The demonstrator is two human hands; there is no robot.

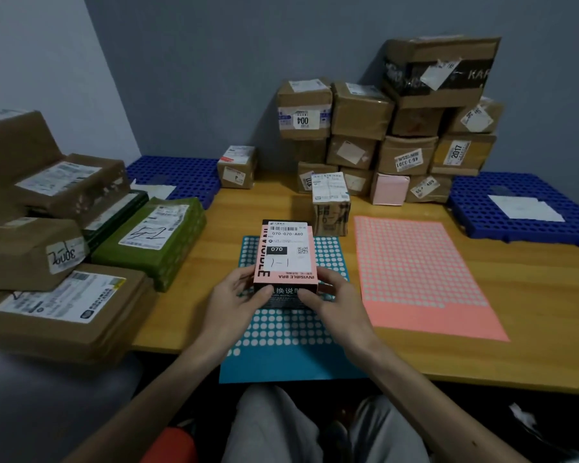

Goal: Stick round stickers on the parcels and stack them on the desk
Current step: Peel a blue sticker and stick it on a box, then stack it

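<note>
A pink and black box parcel (286,255) with a white shipping label marked 070 is held just above the teal sticker sheet (288,329). My left hand (238,299) grips its near left corner. My right hand (328,299) grips its near right corner, thumb on the front face. The teal sheet of round stickers lies at the desk's near edge. A pink sticker sheet (418,272) lies to its right. A stack of brown parcels (391,128) stands against the back wall.
A pile of brown and green parcels (64,228) fills the left side. One small taped parcel (331,208) stands behind the held box. Blue perforated trays sit at back left (181,175) and at right (522,208), the right one bearing white paper.
</note>
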